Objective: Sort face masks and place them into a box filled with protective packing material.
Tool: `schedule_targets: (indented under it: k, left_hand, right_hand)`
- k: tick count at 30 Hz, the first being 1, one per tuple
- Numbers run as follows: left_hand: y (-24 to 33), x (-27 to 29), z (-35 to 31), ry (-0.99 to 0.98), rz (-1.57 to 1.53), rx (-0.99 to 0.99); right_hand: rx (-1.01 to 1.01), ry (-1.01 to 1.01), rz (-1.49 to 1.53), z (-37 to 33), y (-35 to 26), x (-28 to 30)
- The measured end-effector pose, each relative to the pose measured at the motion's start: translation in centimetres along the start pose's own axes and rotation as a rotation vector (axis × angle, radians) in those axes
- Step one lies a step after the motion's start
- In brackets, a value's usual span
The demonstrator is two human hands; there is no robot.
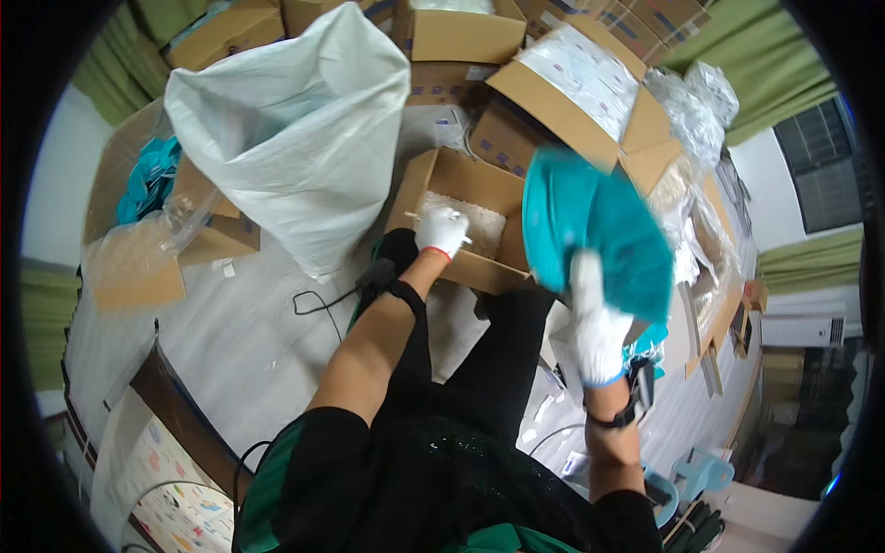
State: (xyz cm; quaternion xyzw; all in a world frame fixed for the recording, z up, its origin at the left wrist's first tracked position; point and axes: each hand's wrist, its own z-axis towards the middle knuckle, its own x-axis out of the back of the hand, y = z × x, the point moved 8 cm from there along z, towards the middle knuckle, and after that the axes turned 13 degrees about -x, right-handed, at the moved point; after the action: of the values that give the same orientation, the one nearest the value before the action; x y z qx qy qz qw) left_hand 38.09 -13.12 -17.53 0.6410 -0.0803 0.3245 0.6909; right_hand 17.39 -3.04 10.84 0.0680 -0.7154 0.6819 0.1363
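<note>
Step in hand, as judged: handling the teal, fan-shaped, fabric-like bundle (pixel 595 235), located right of the open brown cardboard box (pixel 484 180). The white-gloved right hand (pixel 595 318) holds it, thumb uppermost; the other fingers are hidden. The white-gloved left hand (pixel 442 230) has its fingers curled around a thin, pale, stick-like piece (pixel 411 215). The next move likely calls for a firm right-hand grip.

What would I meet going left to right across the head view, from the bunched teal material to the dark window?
Bunched teal material → large white sack → gloved left hand → teal piece held in the gloved right hand → dark window.
</note>
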Motion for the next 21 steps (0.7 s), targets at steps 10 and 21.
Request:
schedule_targets:
  k: [10,21]
  left_hand:
    - [2.9,2.2,-2.6,-0.136,-1.023,0.574]
    - [12.6,4.6,-0.7,-0.579,-1.703,0.63]
  right_hand:
    - [0.326,-0.421,-0.218,10.2,-14.9,-19.1]
    - [-0.234,-0.605,0.342,10.9,11.7,-12.2]
